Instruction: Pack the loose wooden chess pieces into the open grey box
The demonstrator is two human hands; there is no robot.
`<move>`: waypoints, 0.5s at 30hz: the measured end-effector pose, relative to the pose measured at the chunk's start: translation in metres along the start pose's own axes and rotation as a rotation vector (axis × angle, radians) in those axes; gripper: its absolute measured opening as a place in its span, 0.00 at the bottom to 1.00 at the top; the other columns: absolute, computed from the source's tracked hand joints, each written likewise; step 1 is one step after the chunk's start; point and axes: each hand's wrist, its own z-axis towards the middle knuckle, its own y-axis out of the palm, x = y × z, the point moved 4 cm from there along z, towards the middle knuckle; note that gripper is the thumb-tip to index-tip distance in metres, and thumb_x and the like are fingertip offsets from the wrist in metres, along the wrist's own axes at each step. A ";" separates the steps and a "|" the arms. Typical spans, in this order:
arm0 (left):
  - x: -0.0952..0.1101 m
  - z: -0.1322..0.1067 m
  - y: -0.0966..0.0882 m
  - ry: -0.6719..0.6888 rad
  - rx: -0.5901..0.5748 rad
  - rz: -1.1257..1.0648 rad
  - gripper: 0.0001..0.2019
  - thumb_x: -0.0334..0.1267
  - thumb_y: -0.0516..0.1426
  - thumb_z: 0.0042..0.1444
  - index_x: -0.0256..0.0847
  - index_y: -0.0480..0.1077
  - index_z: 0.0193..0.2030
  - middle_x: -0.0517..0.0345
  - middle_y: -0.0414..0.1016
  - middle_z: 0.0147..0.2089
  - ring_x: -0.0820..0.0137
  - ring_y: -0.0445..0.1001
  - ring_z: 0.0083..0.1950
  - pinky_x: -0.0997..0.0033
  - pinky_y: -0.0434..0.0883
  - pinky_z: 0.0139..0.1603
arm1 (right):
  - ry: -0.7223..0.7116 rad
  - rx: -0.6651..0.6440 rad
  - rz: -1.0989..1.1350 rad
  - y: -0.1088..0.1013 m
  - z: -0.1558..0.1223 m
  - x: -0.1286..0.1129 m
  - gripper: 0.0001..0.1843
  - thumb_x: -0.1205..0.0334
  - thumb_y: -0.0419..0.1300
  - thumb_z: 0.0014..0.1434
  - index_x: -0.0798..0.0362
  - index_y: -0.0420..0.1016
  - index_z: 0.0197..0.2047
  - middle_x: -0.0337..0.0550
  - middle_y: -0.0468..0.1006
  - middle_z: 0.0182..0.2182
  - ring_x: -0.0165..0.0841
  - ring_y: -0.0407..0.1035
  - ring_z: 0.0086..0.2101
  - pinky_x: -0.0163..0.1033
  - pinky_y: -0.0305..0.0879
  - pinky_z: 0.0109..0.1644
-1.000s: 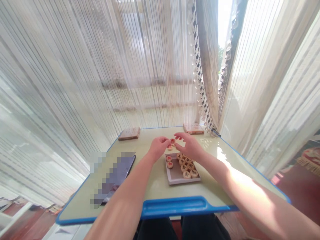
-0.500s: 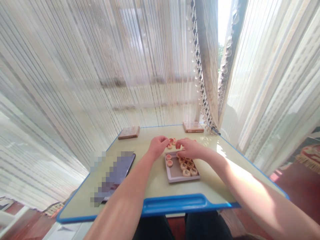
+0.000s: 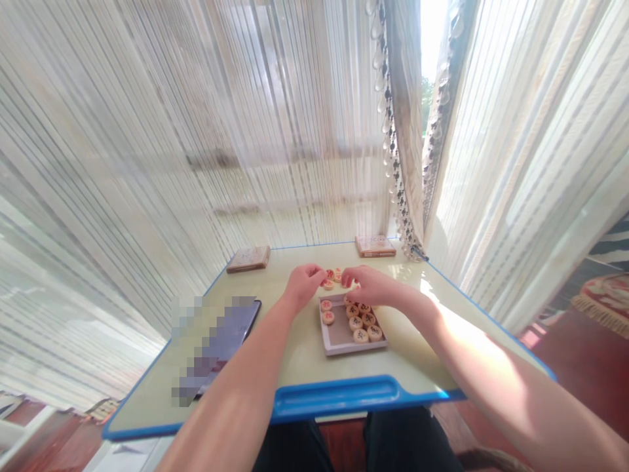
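Observation:
A shallow grey tray (image 3: 339, 335) lies on the pale green table (image 3: 295, 354) and holds several round wooden chess pieces (image 3: 364, 322) with red or black characters. A few loose pieces (image 3: 334, 275) lie just beyond the tray. My left hand (image 3: 302, 286) rests left of them with its fingers curled, their tips at one loose piece. My right hand (image 3: 372, 287) hovers over the tray's far edge. Its fingers are bent down and pinched together, and what they hold is hidden.
A dark phone (image 3: 223, 337) lies on the left part of the table. Two flat wooden board halves sit at the far edge, one left (image 3: 249, 259) and one right (image 3: 375, 246). A blue rim with a groove (image 3: 339, 396) borders the near side. Sheer curtains (image 3: 147, 164) surround the table.
My right hand has dropped from a raised, spread pose to a low pinch at the tray's far edge. My left hand stayed by the loose pieces. The camera shifted slightly.

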 end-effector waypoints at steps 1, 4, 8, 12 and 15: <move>0.000 0.000 0.000 0.003 -0.001 -0.005 0.08 0.39 0.55 0.44 0.36 0.71 0.24 0.59 0.72 0.22 0.73 0.68 0.26 0.74 0.63 0.29 | -0.002 0.019 -0.005 0.000 0.000 0.000 0.11 0.65 0.59 0.46 0.49 0.71 0.36 0.39 0.76 0.35 0.34 0.67 0.38 0.37 0.62 0.40; -0.001 0.001 0.002 0.010 -0.028 -0.024 0.08 0.39 0.56 0.44 0.36 0.71 0.24 0.59 0.72 0.22 0.73 0.68 0.26 0.74 0.63 0.29 | -0.053 0.141 -0.011 -0.001 0.000 -0.005 0.12 0.66 0.58 0.48 0.49 0.69 0.39 0.40 0.75 0.36 0.35 0.67 0.40 0.39 0.62 0.43; 0.000 0.000 0.003 0.019 -0.060 -0.028 0.09 0.40 0.57 0.44 0.36 0.71 0.25 0.59 0.73 0.22 0.74 0.69 0.26 0.74 0.64 0.30 | -0.158 0.319 -0.013 -0.005 -0.001 -0.016 0.14 0.62 0.56 0.54 0.51 0.67 0.45 0.44 0.74 0.40 0.34 0.66 0.42 0.40 0.62 0.45; 0.001 -0.001 0.002 0.029 -0.062 -0.018 0.10 0.41 0.56 0.44 0.36 0.72 0.24 0.58 0.73 0.22 0.74 0.68 0.26 0.74 0.64 0.30 | -0.163 0.354 -0.028 -0.006 -0.001 -0.023 0.12 0.59 0.55 0.57 0.51 0.70 0.45 0.43 0.74 0.39 0.33 0.67 0.40 0.39 0.62 0.44; 0.002 -0.001 0.001 0.038 -0.072 -0.030 0.09 0.39 0.55 0.44 0.36 0.71 0.24 0.58 0.73 0.22 0.74 0.68 0.26 0.74 0.64 0.30 | -0.158 0.344 -0.034 -0.005 -0.001 -0.025 0.09 0.59 0.56 0.57 0.51 0.72 0.40 0.42 0.74 0.37 0.33 0.67 0.39 0.38 0.62 0.43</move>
